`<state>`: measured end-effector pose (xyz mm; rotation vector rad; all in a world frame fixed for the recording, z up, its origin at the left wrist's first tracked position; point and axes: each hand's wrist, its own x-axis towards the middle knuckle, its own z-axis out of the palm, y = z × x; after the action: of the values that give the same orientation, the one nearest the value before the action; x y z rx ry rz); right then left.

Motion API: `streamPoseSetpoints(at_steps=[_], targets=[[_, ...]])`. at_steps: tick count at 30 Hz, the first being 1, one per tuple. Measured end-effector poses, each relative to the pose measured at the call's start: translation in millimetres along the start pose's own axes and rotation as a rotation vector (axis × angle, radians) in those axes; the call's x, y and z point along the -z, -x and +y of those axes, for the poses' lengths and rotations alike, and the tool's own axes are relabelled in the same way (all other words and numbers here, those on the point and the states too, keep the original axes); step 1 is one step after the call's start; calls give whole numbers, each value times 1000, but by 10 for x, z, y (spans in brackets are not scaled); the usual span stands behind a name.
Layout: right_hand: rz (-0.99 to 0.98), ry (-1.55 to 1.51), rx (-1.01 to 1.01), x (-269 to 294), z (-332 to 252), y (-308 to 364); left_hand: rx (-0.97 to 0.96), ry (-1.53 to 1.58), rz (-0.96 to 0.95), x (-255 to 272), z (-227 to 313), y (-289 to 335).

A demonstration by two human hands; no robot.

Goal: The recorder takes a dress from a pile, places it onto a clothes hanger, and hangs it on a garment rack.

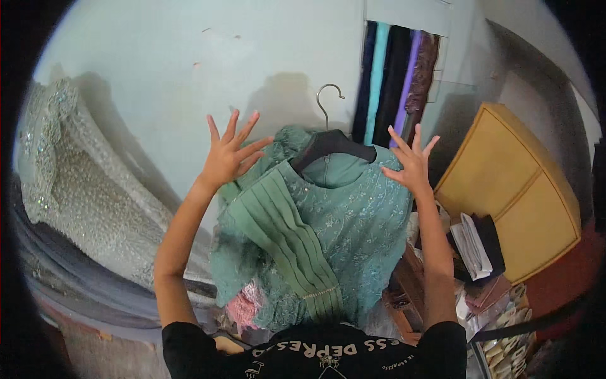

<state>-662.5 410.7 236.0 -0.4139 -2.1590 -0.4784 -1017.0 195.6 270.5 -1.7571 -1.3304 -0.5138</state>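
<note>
A green embroidered dress with floral lace hangs in front of me on a dark hanger with a metal hook. A pleated sash in lighter green runs slantwise down its front, from the left shoulder to a beaded band near the waist. My left hand is raised beside the left shoulder of the dress, fingers spread, holding nothing. On the other side my right hand is up by the right shoulder, its fingers also apart. Whether either hand touches the fabric I cannot tell.
At the left stands a sparkling silver beaded gown over grey fabric. Rolled or hanging cloths in several colours are on the wall behind. To the right are a yellow panel, folded cloths and several shoes.
</note>
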Motion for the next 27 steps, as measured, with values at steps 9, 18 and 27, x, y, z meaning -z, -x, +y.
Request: streamPoseSetpoints(at_steps=[9, 18, 27], targets=[[-126, 127, -56, 498, -193, -121, -275, 137, 589, -601, 373, -543], [-160, 223, -157, 842, -496, -201, 31, 899, 640, -592, 816, -859], [-140, 316, -132, 1692, -586, 183, -280, 1101, 633, 79, 1608, -1312]])
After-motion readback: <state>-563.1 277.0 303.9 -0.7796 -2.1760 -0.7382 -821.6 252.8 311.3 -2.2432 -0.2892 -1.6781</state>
